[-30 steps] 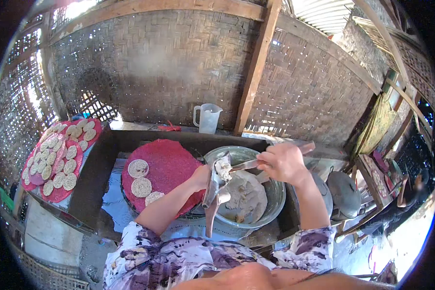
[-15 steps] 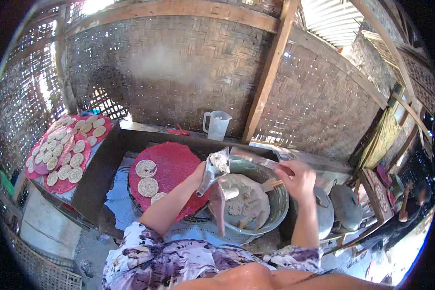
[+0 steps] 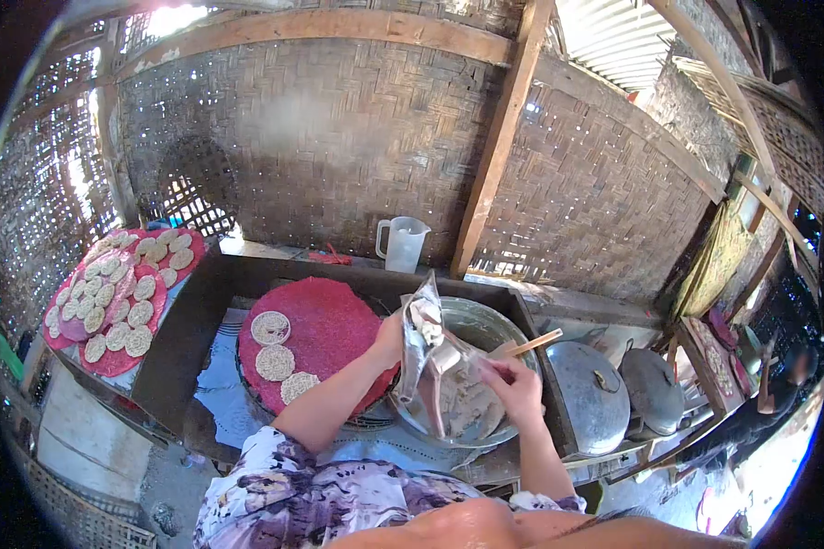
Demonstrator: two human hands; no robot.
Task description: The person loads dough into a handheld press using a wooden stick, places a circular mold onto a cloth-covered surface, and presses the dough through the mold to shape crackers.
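Observation:
A clear plastic bag [image 3: 417, 340] with pale dough inside is gripped by my left hand [image 3: 391, 339], over the left rim of a metal basin [image 3: 529, 389]. My right hand [image 3: 515, 384] pinches the bag's right edge above the basin. Pale dough [image 3: 471, 399] lies in the basin, and a wooden-handled tool [image 3: 533, 343] leans on its right side. A wooden piece [image 3: 435, 389] hangs by the bag's lower part. Left of the basin, a round pink cloth [image 3: 325, 316] carries three coiled dough rounds [image 3: 275, 362].
Pink cloths [image 3: 119, 361] covered with several coiled rounds lie at the far left. A plastic jug [image 3: 403, 245] stands behind the dark box edge [image 3: 339, 272]. Two lidded metal pots [image 3: 588, 403] sit right of the basin. Another person [image 3: 767, 403] is at the far right.
My right hand has come down and left from the basin's upper right to the bag. The flat wooden tool it held is no longer raised there. The bag's opening has spread.

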